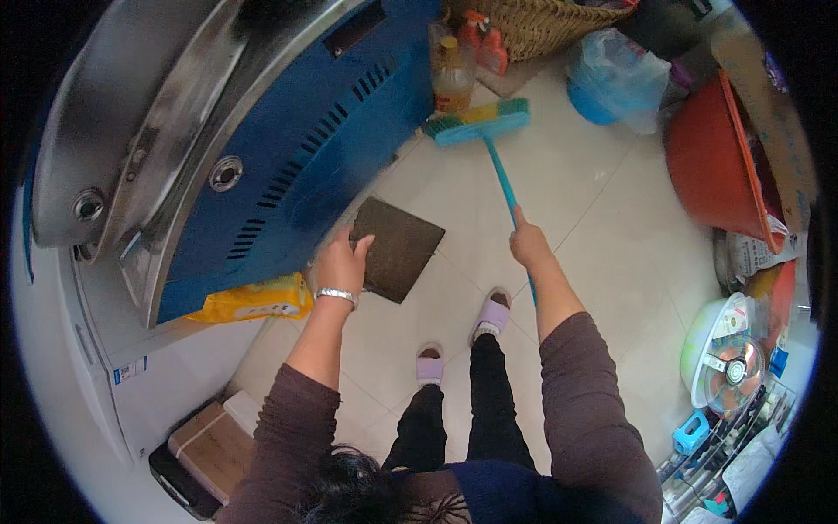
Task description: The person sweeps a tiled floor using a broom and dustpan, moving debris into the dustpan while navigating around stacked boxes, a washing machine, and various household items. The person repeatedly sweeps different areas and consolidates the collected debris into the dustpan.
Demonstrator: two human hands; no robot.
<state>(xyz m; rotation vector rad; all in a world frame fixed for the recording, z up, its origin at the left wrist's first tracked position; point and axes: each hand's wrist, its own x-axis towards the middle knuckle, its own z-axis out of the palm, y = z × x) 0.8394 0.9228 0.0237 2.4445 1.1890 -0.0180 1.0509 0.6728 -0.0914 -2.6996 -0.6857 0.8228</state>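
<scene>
My left hand (342, 262) grips a dark brown square board (400, 252) at its left edge. The thumb lies over its upper face, and the fingers behind it are partly hidden. Whether the board touches the floor I cannot tell. My right hand (529, 243) is closed around the blue handle (501, 171) of a broom. The broom's head (484, 130), with green and yellow bristles, is on the floor tiles, close to a plastic bottle with a yellow cap (450, 75).
A blue metal panel with vents (308, 164) stands at left, above a yellow bag (262, 300). Orange spray bottles (491, 52) and a wicker basket (543, 29) are at the top. On the right are a bagged blue bucket (592, 95), a red tub (700, 160) and a small fan (733, 373).
</scene>
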